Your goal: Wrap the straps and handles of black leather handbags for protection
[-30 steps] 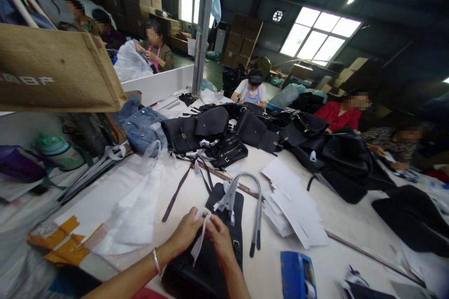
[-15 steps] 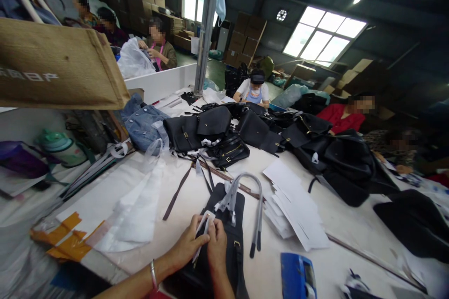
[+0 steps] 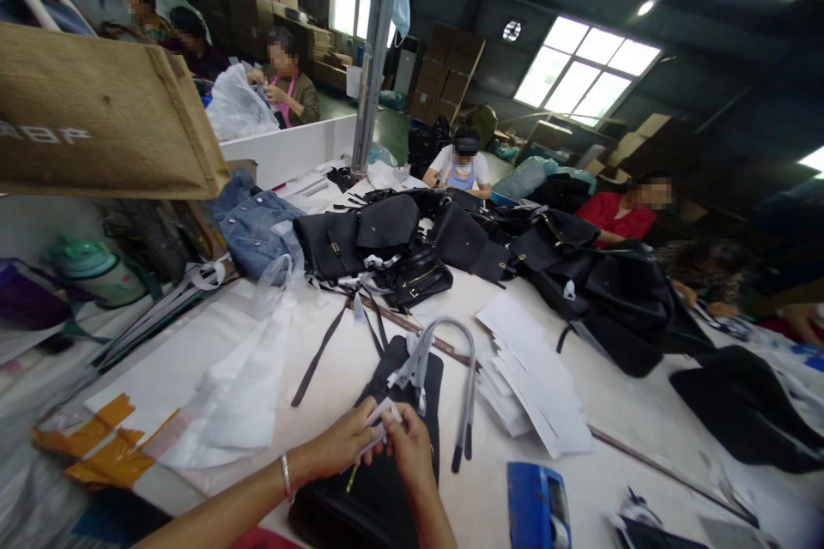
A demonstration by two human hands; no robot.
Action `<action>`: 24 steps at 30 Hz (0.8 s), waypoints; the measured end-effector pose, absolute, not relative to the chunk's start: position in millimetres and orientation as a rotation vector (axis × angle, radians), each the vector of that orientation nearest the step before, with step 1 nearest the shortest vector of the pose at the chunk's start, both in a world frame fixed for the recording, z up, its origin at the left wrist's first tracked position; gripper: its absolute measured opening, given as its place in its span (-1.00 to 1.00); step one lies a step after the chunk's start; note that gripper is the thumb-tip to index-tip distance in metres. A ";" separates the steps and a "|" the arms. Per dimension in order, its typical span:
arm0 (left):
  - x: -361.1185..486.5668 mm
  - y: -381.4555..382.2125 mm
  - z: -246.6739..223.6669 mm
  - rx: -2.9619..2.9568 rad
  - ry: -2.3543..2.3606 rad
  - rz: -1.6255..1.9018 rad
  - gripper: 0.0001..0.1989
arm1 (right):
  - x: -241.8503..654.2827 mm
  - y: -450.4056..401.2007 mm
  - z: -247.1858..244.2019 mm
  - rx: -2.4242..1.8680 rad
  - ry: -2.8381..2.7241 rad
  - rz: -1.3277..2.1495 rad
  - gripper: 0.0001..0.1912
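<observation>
A black bag (image 3: 360, 502) lies on the table right under my hands, its flap stretching away from me. Over it, my left hand (image 3: 344, 444), with a silver bracelet on the wrist, pinches a small whitish strip (image 3: 379, 420). The fingers of my right hand (image 3: 407, 443) close on the same strip from the right. A thin yellowish end hangs below the strip. Beyond my hands, a handle (image 3: 469, 360) in clear wrapping arches over the bag's flap and down to its right, with dark tips.
White sheets (image 3: 534, 369) lie right of the bag, with a blue tape dispenser (image 3: 531, 506) nearer me. Black bags (image 3: 386, 227) are piled across the back, beside a denim garment (image 3: 257, 227). Orange tape (image 3: 109, 446) covers the left corner. Several people sit beyond.
The view has shifted slightly. My right hand has turned and its fingers have moved up along the strip. The strip is now tilted more to the right, and more of the black bag shows.
</observation>
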State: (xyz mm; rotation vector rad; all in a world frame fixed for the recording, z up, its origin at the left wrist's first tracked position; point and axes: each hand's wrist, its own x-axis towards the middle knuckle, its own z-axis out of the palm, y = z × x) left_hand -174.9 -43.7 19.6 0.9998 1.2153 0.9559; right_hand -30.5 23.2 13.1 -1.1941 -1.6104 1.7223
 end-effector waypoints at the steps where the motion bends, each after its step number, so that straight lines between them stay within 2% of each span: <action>1: -171.4 -44.3 16.4 0.978 1.237 0.992 -0.75 | -31.0 21.5 13.1 -1.229 -1.637 1.670 -0.62; 7: -150.1 -50.2 1.3 0.931 1.544 1.244 -0.83 | -40.0 10.4 14.5 -1.387 -1.768 1.151 -0.65; 9: -150.0 -48.8 0.9 0.909 1.544 1.270 -0.82 | -41.6 8.4 11.4 -1.384 -1.695 1.231 -0.64; 13: -160.1 -42.2 1.3 0.734 1.315 1.272 -0.79 | -35.9 9.0 1.2 -1.183 -1.281 1.844 -0.55; 15: -165.1 -39.8 1.3 0.662 1.256 1.239 -0.74 | -32.8 9.0 -3.0 -1.103 -1.122 1.963 -0.51; 19: -162.5 -39.8 3.1 0.728 1.295 1.212 -0.72 | -34.7 7.0 -9.3 -1.215 -1.149 1.800 -0.62; 24: -156.8 -51.0 12.7 0.868 1.389 1.236 -0.57 | -39.2 1.8 -18.4 -1.369 -1.194 1.597 -0.59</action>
